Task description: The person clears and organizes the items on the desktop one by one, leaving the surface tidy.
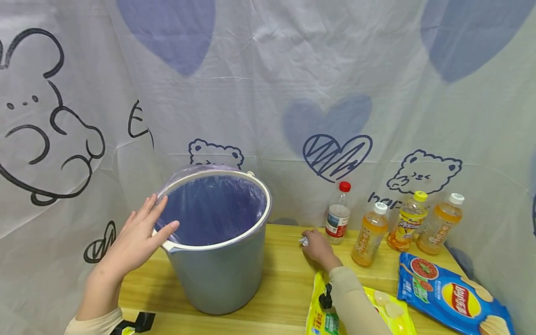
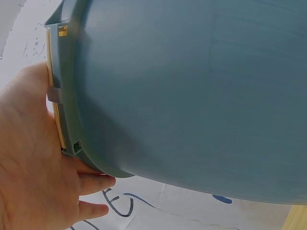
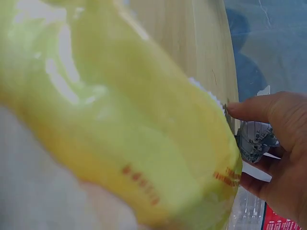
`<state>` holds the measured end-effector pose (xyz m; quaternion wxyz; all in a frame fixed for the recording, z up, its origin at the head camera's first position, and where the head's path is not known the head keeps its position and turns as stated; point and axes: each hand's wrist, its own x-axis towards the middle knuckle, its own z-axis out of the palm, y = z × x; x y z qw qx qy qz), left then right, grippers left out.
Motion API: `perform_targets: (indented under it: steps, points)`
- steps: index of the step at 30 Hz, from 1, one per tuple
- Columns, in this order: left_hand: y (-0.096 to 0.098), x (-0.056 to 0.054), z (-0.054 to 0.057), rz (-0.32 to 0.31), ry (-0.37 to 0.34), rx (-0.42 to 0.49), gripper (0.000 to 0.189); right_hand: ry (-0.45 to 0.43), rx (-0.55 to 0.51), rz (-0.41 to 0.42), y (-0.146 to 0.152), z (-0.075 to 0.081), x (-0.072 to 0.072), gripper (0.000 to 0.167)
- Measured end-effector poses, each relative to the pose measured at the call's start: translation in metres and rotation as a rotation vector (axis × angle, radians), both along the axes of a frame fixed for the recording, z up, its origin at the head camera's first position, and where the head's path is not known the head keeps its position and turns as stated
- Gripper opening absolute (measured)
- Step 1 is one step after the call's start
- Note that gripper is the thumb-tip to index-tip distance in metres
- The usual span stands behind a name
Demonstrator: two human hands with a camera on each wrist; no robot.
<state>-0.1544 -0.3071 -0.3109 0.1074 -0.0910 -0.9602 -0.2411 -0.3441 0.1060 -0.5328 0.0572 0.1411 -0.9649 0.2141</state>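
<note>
the left hand (image 1: 136, 242) is touching the bin (image 1: 217, 274) at its rim's nine o'clock, fingers lying straight. at the bin's three o'clock, the right hand (image 1: 320, 251) is pinching crumpled paper (image 3: 255, 141) over the counter (image 1: 284, 279). a red-capped bottle (image 1: 337, 217) is standing at that hand's one o'clock; a yellow bag (image 1: 320, 314) is lying towards five.

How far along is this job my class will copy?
Looks done: the bin has a plastic liner. In hand: the right hand grips a crumpled wrapper; the left hand is at the bin's rim. Apparently left, if everything is being binned: four bottles, the yellow snack packaging and blue snack bag, all on the table. The bin's bottom is hidden.
</note>
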Motion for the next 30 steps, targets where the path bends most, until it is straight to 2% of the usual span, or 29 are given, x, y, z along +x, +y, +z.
perform_targets:
  steps: [7, 13, 30]
  points:
    - [0.000, 0.000, 0.000, 0.000, 0.001, -0.002, 0.076, 0.021, -0.002, 0.014, 0.003, 0.004, 0.008, 0.035]
    - [0.000, 0.000, 0.000, 0.000, 0.000, 0.001, 0.077, 0.076, -0.007, 0.042, 0.004, 0.008, 0.018, 0.035]
    - [0.001, 0.000, 0.001, 0.004, 0.003, 0.002, 0.076, 0.363, 0.051, 0.130, 0.007, 0.030, 0.041, 0.037]
